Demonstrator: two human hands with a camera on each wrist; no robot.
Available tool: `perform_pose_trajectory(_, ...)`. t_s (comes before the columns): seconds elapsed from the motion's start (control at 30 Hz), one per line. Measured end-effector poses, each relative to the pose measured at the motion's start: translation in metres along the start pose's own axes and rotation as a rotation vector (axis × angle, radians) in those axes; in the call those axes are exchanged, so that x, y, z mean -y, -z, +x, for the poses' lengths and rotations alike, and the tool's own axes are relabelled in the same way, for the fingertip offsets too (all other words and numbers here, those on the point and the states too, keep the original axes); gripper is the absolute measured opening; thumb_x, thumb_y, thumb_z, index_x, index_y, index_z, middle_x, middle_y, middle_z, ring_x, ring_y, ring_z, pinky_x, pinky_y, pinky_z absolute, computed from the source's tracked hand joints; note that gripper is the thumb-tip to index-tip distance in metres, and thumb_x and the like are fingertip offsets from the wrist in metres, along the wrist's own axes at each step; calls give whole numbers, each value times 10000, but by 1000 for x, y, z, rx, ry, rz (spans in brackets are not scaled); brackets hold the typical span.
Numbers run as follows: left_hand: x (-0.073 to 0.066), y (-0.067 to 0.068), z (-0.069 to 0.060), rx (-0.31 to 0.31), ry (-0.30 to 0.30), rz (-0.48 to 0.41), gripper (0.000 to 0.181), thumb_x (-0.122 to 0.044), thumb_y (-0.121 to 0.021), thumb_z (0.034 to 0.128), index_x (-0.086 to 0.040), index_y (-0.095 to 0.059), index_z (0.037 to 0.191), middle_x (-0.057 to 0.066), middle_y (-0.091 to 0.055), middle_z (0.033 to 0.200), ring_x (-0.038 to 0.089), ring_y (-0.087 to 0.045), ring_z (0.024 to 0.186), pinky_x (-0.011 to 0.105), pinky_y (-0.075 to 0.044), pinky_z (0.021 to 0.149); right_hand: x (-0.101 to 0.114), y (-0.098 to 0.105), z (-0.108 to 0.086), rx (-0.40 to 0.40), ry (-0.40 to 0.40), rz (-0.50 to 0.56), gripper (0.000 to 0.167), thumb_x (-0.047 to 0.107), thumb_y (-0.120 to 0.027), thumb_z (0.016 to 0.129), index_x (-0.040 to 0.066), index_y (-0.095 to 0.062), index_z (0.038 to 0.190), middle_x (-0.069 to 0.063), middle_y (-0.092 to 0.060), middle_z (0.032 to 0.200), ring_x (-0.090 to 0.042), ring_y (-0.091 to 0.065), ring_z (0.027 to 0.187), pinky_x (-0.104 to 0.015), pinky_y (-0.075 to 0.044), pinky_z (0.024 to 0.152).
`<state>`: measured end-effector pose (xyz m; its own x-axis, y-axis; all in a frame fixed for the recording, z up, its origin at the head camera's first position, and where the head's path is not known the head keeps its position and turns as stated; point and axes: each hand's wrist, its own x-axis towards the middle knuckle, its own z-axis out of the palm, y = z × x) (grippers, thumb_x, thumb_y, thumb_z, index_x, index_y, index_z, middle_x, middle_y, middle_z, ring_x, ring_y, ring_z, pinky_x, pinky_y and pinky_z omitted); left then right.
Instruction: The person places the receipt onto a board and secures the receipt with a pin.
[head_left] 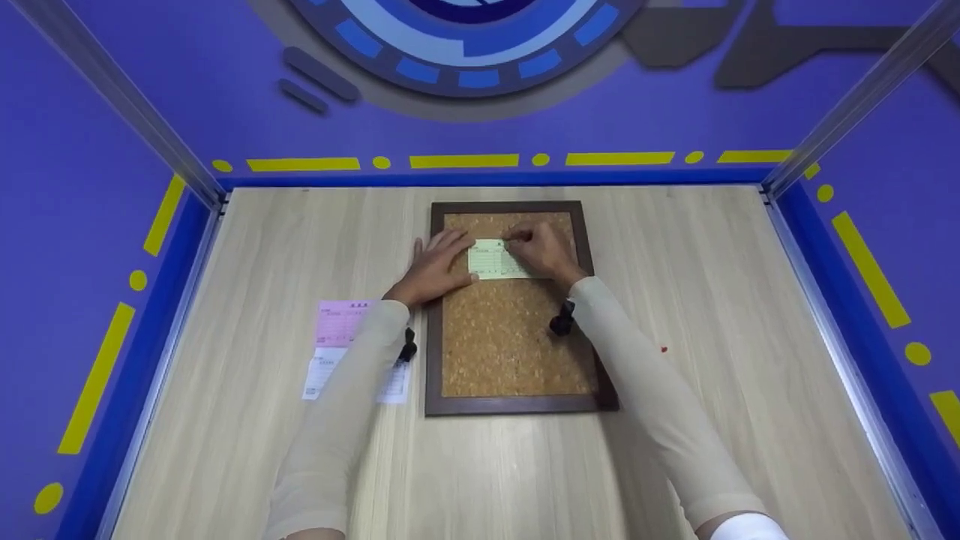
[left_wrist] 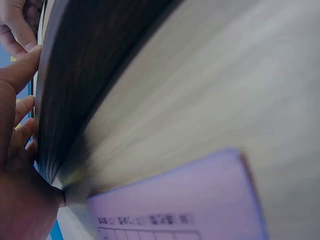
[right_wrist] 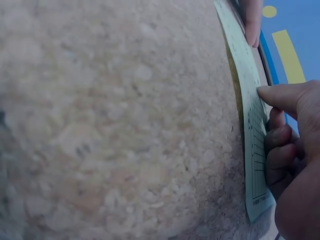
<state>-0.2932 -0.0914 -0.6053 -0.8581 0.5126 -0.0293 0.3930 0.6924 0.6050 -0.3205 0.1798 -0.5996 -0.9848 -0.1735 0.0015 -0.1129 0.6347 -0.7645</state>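
A pale green printed slip (head_left: pixel 487 259) lies crosswise on the upper part of a brown-framed cork board (head_left: pixel 517 337). My left hand (head_left: pixel 435 274) rests over the board's left edge with fingers extended, its fingertips and thumb at the slip's left side. My right hand (head_left: pixel 544 247) is over the slip's right part, fingers curled and fingertips at its top edge; whether something small is between them cannot be seen. In the right wrist view a fingertip of the right hand (right_wrist: pixel 295 145) touches the slip (right_wrist: pixel 252 135), whose near edge stands slightly off the cork.
Left of the board, a pink slip (head_left: pixel 341 322) and a white slip (head_left: pixel 319 371) lie on the wooden table (head_left: pixel 262 300), partly under my left sleeve. A small red item (head_left: pixel 664 349) lies right of the board. Blue-purple panels (head_left: pixel 480 135) enclose the table's back and sides.
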Motion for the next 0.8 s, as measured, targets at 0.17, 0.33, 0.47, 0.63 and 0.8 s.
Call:
perform_pose_trajectory(0.17, -1, 0, 1, -2, 4, 7, 791, -461, -752, 1014, -173, -454, 1688, 89, -317, 1795, 333, -174, 1686, 766, 2, 1285, -2, 1, 0, -15, 21, 16, 120, 153, -809, 997, 148, -882, 1092, -19, -837, 1107, -203, -777, 1072, -426, -597, 981)
perform_pose_trajectory(0.33, -1, 1, 1, -4, -4, -1, 792, -447, -760, 1013, -158, -457, 1685, 100, -316, 1795, 343, -172, 1685, 767, 2, 1284, -2, -1, 0, -27, 15, 20, 107, 158, -815, 997, 143, -880, 1081, -16, -837, 1081, -201, -779, 1043, -432, -604, 965)
perform_pose_trajectory(0.47, 0, 0, 1, -2, -8, -11, 793, -456, -757, 1013, -155, -458, 1683, 96, -303, 1801, 341, -160, 1688, 760, 15, 1285, -4, -3, -1, -44, 1, 21, 103, 168, -811, 1000, 148, -879, 1076, -11, -834, 1066, -192, -773, 1025, -428, -603, 948)
perform_pose_trajectory(0.63, 3, -1, 2, 1, -14, -20, 797, -470, -755, 1013, -156, -459, 1683, 92, -294, 1806, 333, -152, 1691, 759, 21, 1285, -5, -4, -1, -59, -18, 19, 100, 196, -816, 1002, 160, -876, 1074, 2, -831, 1059, -180, -765, 1011, -423, -600, 937)
perform_pose_trajectory(0.8, 4, 0, 1, 7, -10, -18, 804, -470, -754, 1016, -153, -449, 1689, 90, -290, 1808, 325, -146, 1695, 757, 22, 1286, -4, -5, -2, -62, -31, 16, 108, 201, -813, 1005, 162, -877, 1082, 5, -832, 1068, -178, -767, 1028, -428, -603, 952)
